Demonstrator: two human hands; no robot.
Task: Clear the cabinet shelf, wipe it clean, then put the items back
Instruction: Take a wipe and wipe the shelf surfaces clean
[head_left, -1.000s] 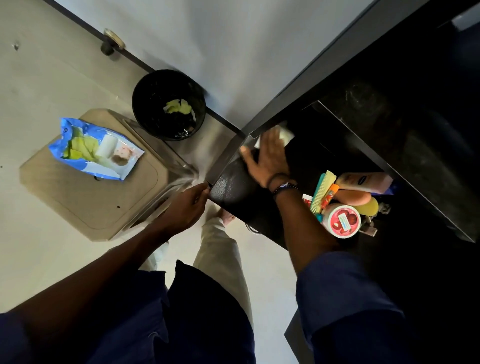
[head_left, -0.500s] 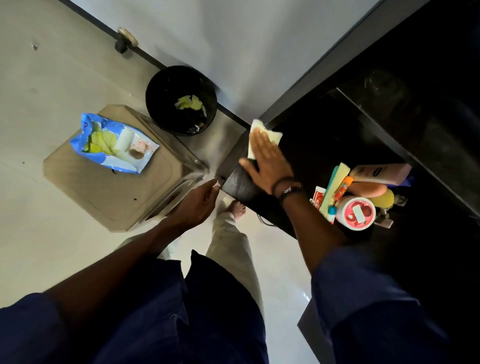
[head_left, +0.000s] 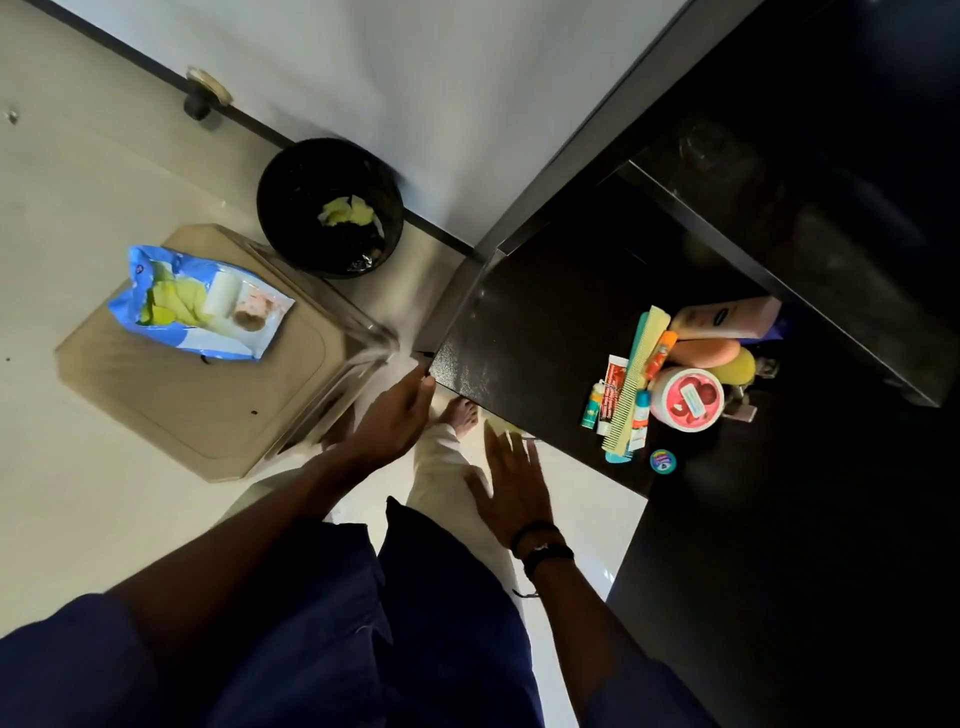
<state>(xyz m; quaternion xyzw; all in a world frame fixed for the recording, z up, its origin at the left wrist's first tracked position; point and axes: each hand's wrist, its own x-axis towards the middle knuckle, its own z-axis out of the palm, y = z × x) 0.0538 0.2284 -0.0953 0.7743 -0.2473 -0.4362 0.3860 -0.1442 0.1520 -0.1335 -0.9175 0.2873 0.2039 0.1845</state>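
Now | right hand (head_left: 511, 483) flat, fingers straight, wipe (head_left: 496, 427) at its fingertips by shelf (head_left: 519, 338) edge | left hand (head_left: 400, 415) grips shelf corner

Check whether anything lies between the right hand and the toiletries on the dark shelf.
Nothing visible does. The right hand is off the front edge of the shelf, and only bare dark surface lies between it and the toiletries. The comb and the small round tin are nearest.

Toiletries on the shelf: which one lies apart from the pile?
The small round blue tin, alone by the shelf's front edge; the comb, tubes and pink-lidded jar are bunched together.
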